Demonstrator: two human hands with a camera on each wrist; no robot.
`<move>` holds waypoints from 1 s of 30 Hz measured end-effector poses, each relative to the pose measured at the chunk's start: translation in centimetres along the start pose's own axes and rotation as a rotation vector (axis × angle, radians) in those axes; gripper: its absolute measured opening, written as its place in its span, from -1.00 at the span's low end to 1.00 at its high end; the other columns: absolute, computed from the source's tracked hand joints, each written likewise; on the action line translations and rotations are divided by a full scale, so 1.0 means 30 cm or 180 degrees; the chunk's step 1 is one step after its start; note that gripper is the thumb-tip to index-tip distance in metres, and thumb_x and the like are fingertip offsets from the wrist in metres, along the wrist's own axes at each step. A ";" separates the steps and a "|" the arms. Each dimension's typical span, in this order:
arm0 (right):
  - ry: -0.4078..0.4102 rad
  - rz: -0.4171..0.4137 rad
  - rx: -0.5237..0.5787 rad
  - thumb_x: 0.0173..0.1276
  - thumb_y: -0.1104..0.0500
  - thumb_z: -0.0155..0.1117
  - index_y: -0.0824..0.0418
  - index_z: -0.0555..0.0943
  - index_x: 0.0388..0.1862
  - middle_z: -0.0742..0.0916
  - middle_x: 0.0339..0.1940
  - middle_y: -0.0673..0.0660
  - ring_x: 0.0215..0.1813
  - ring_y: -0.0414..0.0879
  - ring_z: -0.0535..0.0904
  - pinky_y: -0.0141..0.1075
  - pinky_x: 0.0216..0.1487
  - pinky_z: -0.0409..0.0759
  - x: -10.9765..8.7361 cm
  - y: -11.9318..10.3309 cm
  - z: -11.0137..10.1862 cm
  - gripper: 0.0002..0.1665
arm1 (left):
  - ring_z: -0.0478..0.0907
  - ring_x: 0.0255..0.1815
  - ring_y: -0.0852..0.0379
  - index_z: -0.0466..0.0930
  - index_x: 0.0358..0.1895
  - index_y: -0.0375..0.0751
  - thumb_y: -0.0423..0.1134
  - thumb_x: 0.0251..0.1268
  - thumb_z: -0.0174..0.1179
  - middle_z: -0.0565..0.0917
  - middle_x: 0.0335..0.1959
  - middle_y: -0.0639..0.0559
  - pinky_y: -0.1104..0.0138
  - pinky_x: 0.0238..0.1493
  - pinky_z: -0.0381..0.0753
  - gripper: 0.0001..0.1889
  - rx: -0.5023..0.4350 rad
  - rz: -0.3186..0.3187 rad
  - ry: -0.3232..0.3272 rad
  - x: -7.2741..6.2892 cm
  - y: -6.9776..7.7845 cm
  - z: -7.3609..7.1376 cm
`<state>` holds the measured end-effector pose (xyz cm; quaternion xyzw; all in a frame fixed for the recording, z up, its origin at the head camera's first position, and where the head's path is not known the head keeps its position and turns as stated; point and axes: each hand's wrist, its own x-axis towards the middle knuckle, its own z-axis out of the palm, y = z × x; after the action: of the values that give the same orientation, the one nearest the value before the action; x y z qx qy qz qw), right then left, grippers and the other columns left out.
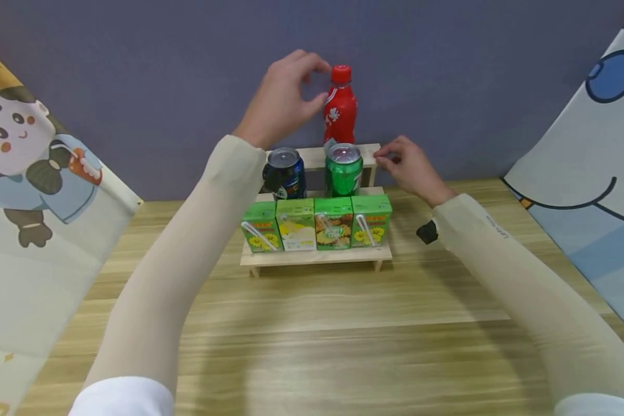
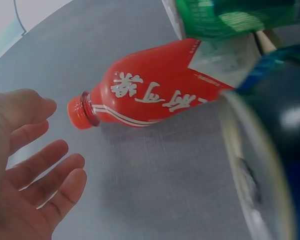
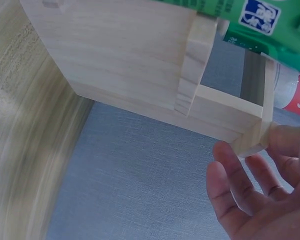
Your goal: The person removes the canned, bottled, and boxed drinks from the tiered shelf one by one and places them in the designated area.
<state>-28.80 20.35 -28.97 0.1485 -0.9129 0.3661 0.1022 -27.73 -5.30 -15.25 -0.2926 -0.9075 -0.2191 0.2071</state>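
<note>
A red cola bottle (image 1: pixel 340 112) with a red cap stands upright on the top tier of a small wooden stepped shelf (image 1: pixel 312 259). My left hand (image 1: pixel 293 92) is beside the bottle's cap, its fingers loosely bent. In the left wrist view a gap shows between that hand (image 2: pixel 35 165) and the bottle (image 2: pixel 140 90), and nothing is in its grasp. At the right end of the shelf's top board, my right hand (image 1: pixel 408 167) pinches the corner. The right wrist view has the thumb of this hand (image 3: pixel 260 185) over the board's end and fingers beneath.
A dark blue can (image 1: pixel 291 176) and a green can (image 1: pixel 344 173) stand on the middle tier. Several green juice boxes (image 1: pixel 334 225) with straws line the front tier. Behind is a grey-blue wall (image 1: pixel 447 86); printed panels (image 1: pixel 57 185) flank the wooden table (image 1: pixel 312 346).
</note>
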 end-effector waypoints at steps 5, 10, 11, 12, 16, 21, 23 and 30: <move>-0.0005 0.0009 0.0035 0.42 0.17 0.13 0.30 0.62 -0.03 0.47 -0.12 0.14 -0.12 0.03 0.50 -0.14 -0.15 0.49 -0.005 -0.001 -0.002 -0.73 | 0.32 0.11 0.20 0.43 0.24 0.05 -0.08 0.32 0.14 0.45 0.13 0.11 0.51 0.00 0.41 -0.57 0.0041 -0.0071 -0.0078 0.055 0.025 0.021; 0.0006 0.0001 0.0086 0.42 0.15 0.13 0.31 0.61 -0.02 0.47 -0.13 0.14 -0.13 0.02 0.51 -0.13 -0.15 0.49 -0.005 -0.001 0.005 -0.71 | 0.31 0.15 0.20 0.36 0.32 0.06 -0.07 0.34 0.10 0.41 0.19 0.12 0.52 0.05 0.38 -0.52 0.0047 -0.0154 -0.0241 0.090 0.038 0.046; 0.0003 -0.0005 0.0096 0.42 0.16 0.12 0.31 0.61 -0.02 0.47 -0.13 0.15 -0.14 0.02 0.51 -0.13 -0.15 0.49 -0.005 -0.001 0.006 -0.71 | 0.31 0.15 0.20 0.36 0.32 0.06 -0.07 0.35 0.09 0.41 0.20 0.13 0.52 0.06 0.38 -0.52 0.0040 -0.0177 -0.0270 0.092 0.039 0.050; 0.0003 -0.0011 0.0102 0.42 0.16 0.12 0.32 0.61 -0.02 0.47 -0.13 0.15 -0.14 0.02 0.51 -0.13 -0.15 0.49 -0.006 -0.002 0.008 -0.71 | 0.30 0.15 0.20 0.36 0.32 0.07 -0.07 0.35 0.09 0.40 0.20 0.13 0.52 0.06 0.38 -0.52 0.0030 -0.0197 -0.0293 0.094 0.039 0.054; 0.0005 0.0006 0.0109 0.42 0.17 0.12 0.31 0.61 -0.03 0.47 -0.13 0.14 -0.14 0.00 0.51 -0.15 -0.15 0.49 -0.008 -0.005 0.010 -0.72 | 0.31 0.11 0.20 0.43 0.28 0.06 -0.08 0.37 0.06 0.43 0.18 0.16 0.54 0.01 0.38 -0.58 0.0073 -0.0175 -0.0279 0.093 0.037 0.060; 0.0023 0.0018 0.0081 0.42 0.16 0.11 0.31 0.61 -0.03 0.47 -0.13 0.14 -0.15 -0.01 0.51 -0.16 -0.17 0.49 -0.009 -0.006 0.006 -0.72 | 0.33 0.07 0.19 0.50 0.19 0.01 -0.11 0.38 0.06 0.46 0.13 0.14 0.54 -0.02 0.39 -0.64 0.0028 -0.0114 -0.0176 0.087 0.036 0.054; 0.0031 0.0009 0.0063 0.42 0.16 0.12 0.30 0.61 -0.03 0.47 -0.13 0.14 -0.15 -0.01 0.50 -0.16 -0.18 0.49 -0.009 -0.006 0.004 -0.72 | 0.35 0.08 0.18 0.50 0.17 -0.02 -0.13 0.37 0.07 0.46 0.11 0.12 0.54 -0.01 0.40 -0.66 -0.0040 -0.0108 -0.0160 0.085 0.036 0.053; 0.0029 0.0013 0.0087 0.42 0.18 0.12 0.31 0.61 -0.04 0.47 -0.13 0.15 -0.15 0.00 0.51 -0.16 -0.18 0.49 -0.007 -0.005 0.005 -0.73 | 0.37 0.09 0.21 0.46 0.13 -0.08 -0.15 0.34 0.12 0.46 0.10 0.08 0.51 0.03 0.42 -0.67 -0.0178 -0.0151 -0.0184 0.082 0.034 0.055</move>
<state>-28.56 20.19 -29.04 0.1464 -0.9077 0.3795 0.1035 -29.33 -2.62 -15.08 -0.2830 -0.9133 -0.2407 0.1672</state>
